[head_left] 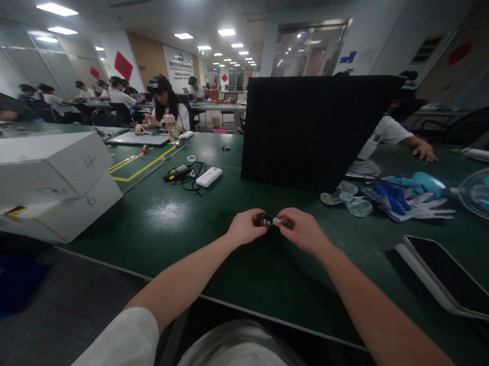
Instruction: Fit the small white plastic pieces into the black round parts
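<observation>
My left hand (245, 226) and my right hand (303, 232) meet over the dark green table (181, 219), a little in front of me. Both pinch a small dark part (266, 220) with a pale tip between their fingertips. The left fingers close on its dark end, the right fingers on the pale end. What the part is I cannot make out. A tall black panel (311, 130) stands just behind the hands.
A tablet (450, 276) lies at the right, blue and white gloves (405, 199) and clear fan blades (346, 199) behind it, a fan grille (485, 192) at far right. White boxes (48, 182) sit left; a white device (208, 176) with cables lies mid-table. Several people sit at tables beyond.
</observation>
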The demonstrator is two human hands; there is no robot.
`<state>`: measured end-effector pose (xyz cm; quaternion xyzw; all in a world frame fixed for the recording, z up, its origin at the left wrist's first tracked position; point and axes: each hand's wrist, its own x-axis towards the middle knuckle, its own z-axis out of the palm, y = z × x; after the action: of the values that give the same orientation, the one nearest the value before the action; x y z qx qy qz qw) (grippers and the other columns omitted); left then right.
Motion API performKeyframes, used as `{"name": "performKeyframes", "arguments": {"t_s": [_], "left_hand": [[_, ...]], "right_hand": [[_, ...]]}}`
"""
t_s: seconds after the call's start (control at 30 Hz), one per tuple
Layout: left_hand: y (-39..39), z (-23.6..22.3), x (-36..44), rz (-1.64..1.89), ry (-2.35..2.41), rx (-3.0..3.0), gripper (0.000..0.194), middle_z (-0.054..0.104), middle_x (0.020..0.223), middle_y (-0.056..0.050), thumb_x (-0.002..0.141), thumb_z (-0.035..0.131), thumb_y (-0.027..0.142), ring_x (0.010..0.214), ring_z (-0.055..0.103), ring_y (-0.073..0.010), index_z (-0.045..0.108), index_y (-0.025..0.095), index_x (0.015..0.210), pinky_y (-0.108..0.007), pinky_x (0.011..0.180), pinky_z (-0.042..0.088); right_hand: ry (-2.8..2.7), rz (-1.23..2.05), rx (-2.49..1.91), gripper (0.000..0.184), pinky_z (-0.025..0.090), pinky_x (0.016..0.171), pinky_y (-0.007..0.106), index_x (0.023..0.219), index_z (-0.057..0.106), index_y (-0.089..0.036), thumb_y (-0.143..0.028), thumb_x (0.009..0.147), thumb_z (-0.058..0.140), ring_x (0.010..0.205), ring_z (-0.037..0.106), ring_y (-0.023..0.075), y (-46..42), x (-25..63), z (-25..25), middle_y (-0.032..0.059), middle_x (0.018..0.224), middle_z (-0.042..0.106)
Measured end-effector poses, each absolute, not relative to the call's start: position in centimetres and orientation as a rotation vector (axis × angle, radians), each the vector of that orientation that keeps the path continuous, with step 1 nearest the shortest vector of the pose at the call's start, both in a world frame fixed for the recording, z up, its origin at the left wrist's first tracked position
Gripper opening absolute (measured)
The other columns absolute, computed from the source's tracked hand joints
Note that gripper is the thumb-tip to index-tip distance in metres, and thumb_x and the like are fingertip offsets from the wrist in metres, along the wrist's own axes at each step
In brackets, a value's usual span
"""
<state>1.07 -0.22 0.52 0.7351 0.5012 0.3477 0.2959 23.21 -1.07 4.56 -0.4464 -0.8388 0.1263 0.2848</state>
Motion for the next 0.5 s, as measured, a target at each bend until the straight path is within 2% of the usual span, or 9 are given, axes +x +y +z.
{"name": "performKeyframes", "arguments": {"t_s": [0.17, 0.27, 0.37, 0.5], "left_hand": [[-0.3, 0.6, 1.0, 0.894, 1.271, 1.97, 0.046, 0.076, 0.101, -0.003, 0.076, 0.075, 0.033, 0.086, 0.07, -0.0176, 0.07, 0.023, 0.121, -0.029, 0.082, 0.053], [-0.2, 0.5, 1.0, 0.901, 1.244, 1.96, 0.042, 0.076, 0.098, -0.002, 0.077, 0.074, 0.033, 0.084, 0.07, -0.017, 0.071, 0.022, 0.117, -0.029, 0.08, 0.053], [-0.1, 0.5, 1.0, 0.899, 1.215, 1.931, 0.042, 0.076, 0.098, -0.003, 0.077, 0.074, 0.032, 0.084, 0.071, -0.0171, 0.071, 0.022, 0.118, -0.029, 0.078, 0.054], [0.0, 0.7, 1.0, 0.923, 1.22, 1.873, 0.046, 0.076, 0.106, -0.006, 0.078, 0.075, 0.032, 0.091, 0.071, -0.0191, 0.069, 0.021, 0.122, -0.03, 0.081, 0.056]], "right_hand": [[-2.294, 0.386, -1.16, 0.017, 0.054, 0.077, 0.035, 0.098, 0.072, -0.023, -0.018, 0.084, 0.064, 0.087, 0.066, 0.0203, -1.2, 22.9, 4.6, 0.0055, 0.104, 0.071], [-2.272, 0.483, -1.175, 0.02, 0.054, 0.072, 0.034, 0.102, 0.074, -0.024, -0.021, 0.084, 0.066, 0.082, 0.066, 0.0195, -1.0, 23.1, 4.3, 0.0047, 0.102, 0.072], [-2.207, 0.613, -1.176, 0.023, 0.053, 0.066, 0.033, 0.105, 0.076, -0.025, -0.03, 0.084, 0.071, 0.078, 0.066, 0.0196, -0.9, 23.4, 4.3, 0.0044, 0.099, 0.075], [-1.932, 0.696, -1.172, 0.039, 0.05, 0.061, 0.032, 0.114, 0.075, -0.025, -0.045, 0.081, 0.076, 0.072, 0.064, 0.0187, -0.3, 24.4, 4.5, 0.0061, 0.103, 0.076]]}}
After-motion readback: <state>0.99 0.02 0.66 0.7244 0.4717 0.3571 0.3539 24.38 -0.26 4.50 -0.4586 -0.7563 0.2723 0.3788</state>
